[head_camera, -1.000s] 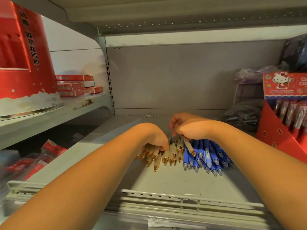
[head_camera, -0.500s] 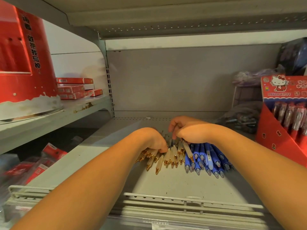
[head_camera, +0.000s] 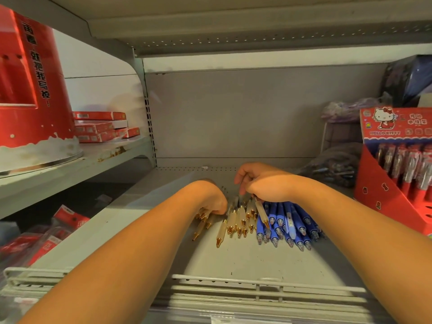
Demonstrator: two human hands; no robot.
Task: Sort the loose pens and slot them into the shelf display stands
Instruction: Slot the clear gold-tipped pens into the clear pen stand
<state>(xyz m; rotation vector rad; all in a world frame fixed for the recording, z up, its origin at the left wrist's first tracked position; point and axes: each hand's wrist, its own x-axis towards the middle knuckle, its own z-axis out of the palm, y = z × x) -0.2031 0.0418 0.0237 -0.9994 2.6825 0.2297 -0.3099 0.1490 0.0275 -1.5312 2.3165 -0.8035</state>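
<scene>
- Cream gold-tipped plastic pens (head_camera: 236, 222), roughly a dozen, and blue clear-tipped plastic pens (head_camera: 287, 225), roughly ten, lie side by side on the grey metal shelf (head_camera: 233, 258); overlap blocks an exact count.
- Long axes run front-to-back, tips toward the person, butt ends under the hands.
- Left hand (head_camera: 214, 199) curls round the leftmost cream ones; right hand (head_camera: 264, 183) pinches one slanted cream pen.
- One red cardboard display stand (head_camera: 378, 195) sits to the right, well apart, nearer the right hand.
</scene>
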